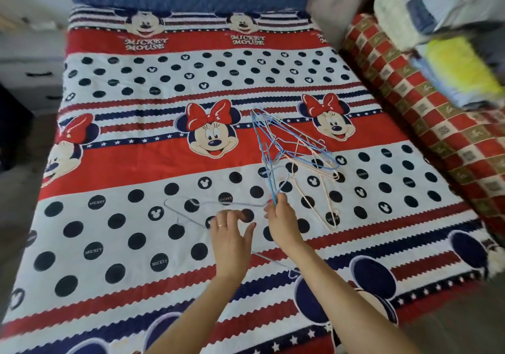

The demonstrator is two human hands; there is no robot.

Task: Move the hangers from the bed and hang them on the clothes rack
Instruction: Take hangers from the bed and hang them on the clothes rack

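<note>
Right hand (pixel 281 218) pinches blue hanger (pixel 266 162), lifting it off bed (pixel 109 162) w/ tangled hangers (pixel 308 149). Left hand (pixel 229 230) open, fingers spread, holds nothing. Risk: tangle snags, drops. No rack in view.

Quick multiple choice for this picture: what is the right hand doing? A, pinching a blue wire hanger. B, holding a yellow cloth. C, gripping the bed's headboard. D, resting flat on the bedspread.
A: the right hand pinches the blue hanger between its fingertips, lifting it above the bedspread, while the left hand hovers open near a pale hanger lying flat.
</note>
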